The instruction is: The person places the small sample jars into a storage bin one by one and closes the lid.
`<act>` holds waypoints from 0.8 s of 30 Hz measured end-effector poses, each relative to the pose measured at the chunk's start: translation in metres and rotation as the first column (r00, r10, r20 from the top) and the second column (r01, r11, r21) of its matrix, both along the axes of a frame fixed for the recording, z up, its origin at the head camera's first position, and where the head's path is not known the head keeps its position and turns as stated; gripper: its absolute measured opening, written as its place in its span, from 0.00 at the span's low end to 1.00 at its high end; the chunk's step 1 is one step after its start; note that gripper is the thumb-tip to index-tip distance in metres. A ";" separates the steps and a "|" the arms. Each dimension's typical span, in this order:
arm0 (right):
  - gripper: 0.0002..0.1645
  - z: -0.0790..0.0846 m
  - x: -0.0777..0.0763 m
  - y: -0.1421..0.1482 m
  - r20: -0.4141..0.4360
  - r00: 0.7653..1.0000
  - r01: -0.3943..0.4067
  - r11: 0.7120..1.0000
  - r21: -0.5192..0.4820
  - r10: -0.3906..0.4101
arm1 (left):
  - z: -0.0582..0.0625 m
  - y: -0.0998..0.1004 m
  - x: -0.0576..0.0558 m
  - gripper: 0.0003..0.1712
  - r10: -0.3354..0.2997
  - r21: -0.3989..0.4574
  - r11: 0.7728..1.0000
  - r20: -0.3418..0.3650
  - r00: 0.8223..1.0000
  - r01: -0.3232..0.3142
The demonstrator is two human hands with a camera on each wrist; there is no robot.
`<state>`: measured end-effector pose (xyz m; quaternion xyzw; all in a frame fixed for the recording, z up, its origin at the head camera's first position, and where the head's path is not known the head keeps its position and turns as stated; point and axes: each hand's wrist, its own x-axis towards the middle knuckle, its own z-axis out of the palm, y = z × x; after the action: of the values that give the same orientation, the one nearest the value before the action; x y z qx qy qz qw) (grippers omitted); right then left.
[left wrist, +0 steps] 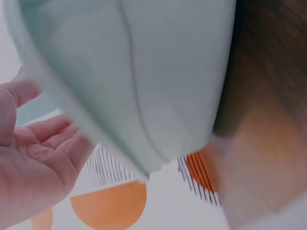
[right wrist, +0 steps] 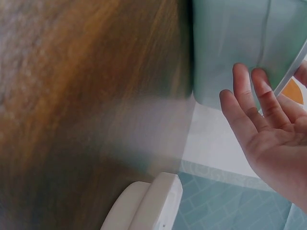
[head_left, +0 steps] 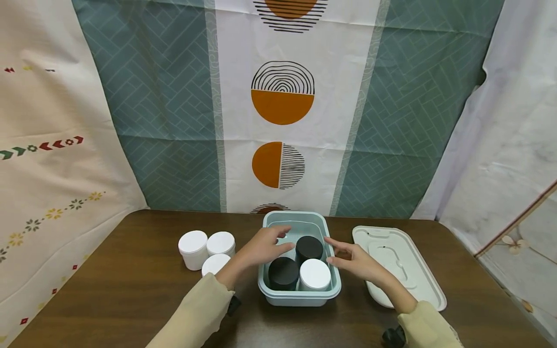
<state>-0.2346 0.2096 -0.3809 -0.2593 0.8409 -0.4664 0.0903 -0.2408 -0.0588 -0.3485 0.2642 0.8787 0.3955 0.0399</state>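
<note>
A pale blue-green plastic bin (head_left: 300, 302) stands on the table. Inside it are two black-topped round jars, a rear one (head_left: 309, 248) and a front-left one (head_left: 283, 273), plus a white jar (head_left: 315, 274) at front right. My left hand (head_left: 266, 245) reaches over the bin's left rim, fingers loosely extended, holding nothing. At the right rim, my right hand (head_left: 354, 259) is spread with fingers apart; in the right wrist view the fingers (right wrist: 268, 103) are beside the bin's outer wall (right wrist: 230, 48). Whether they touch it, I cannot tell.
Three white jars stand to the left: one at far left (head_left: 193, 249), one behind (head_left: 221, 243), and one in front (head_left: 215, 263) partly covered by my left arm. A flat white lid (head_left: 400, 261) lies right of the bin. Patterned cloth (head_left: 174, 106) hangs behind the table.
</note>
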 end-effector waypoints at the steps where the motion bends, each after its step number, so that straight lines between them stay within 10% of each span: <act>1: 0.35 0.000 0.000 0.000 0.002 1.000 0.001 1.000 -0.002 -0.001 | 0.002 -0.004 0.001 0.28 0.008 0.015 1.000 -0.008 1.000 -0.008; 11: 0.36 0.000 -0.001 0.002 -0.003 1.000 -0.012 1.000 0.004 0.012 | 0.014 -0.058 0.019 0.29 0.149 0.112 0.985 -0.137 0.979 -0.134; 24: 0.35 0.000 -0.001 0.001 -0.007 1.000 -0.009 1.000 0.006 0.009 | 0.009 -0.140 0.026 0.34 0.395 0.037 0.917 -0.207 0.895 -0.397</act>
<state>-0.2359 0.2105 -0.3811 -0.2645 0.8414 -0.4626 0.0900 -0.2146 -0.1992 -0.3400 0.1200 0.9145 0.3625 -0.1336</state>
